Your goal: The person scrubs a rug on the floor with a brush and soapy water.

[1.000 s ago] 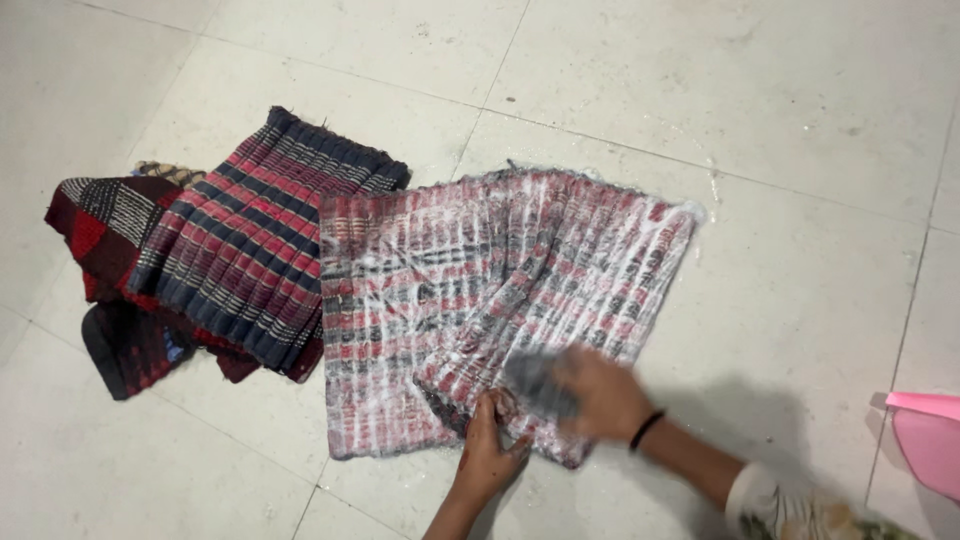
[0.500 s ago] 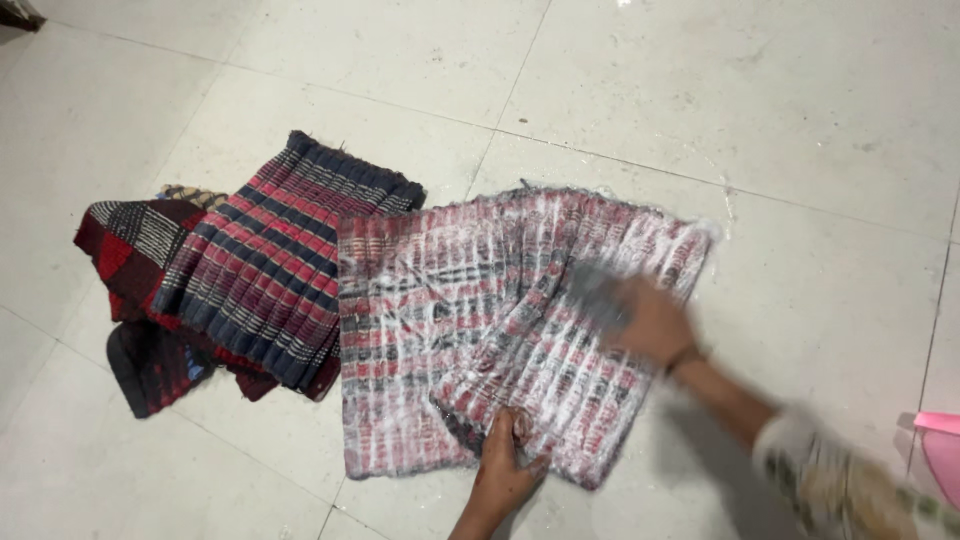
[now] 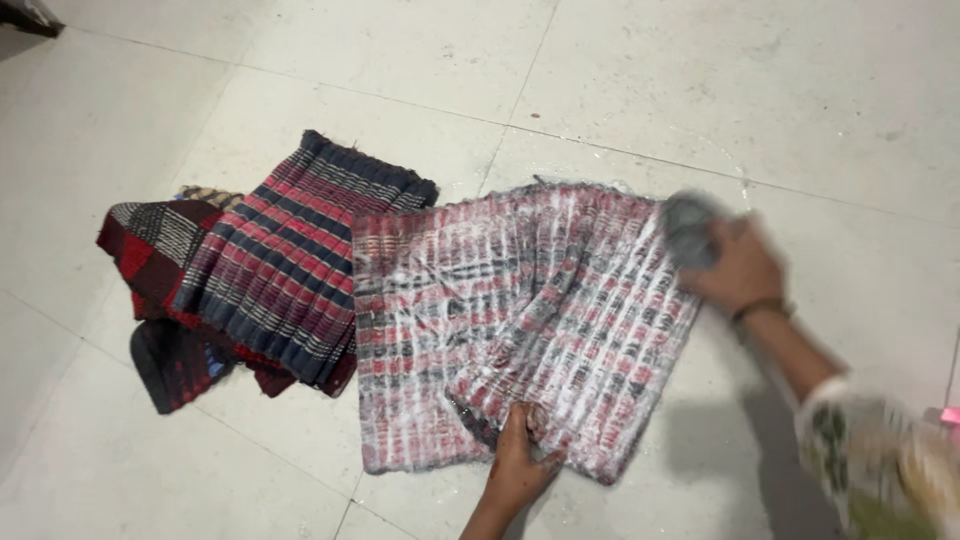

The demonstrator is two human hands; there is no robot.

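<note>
Soapy striped mat (image 3: 520,320) flat on tiled floor (image 3: 300,80), red and dark bands under white lather. Left hand (image 3: 522,462) at mat's near edge, fingers closed, pinching bunched fold of mat. Right hand (image 3: 738,268) at mat's far right corner, blurred, fingers wrapped round grey scrubber (image 3: 686,228) touching that corner. Dark red-and-navy striped mat (image 3: 285,260) just left of soapy mat, edges touching. Chequered dark cloth (image 3: 150,250) beyond it, further left, partly underneath.
</note>
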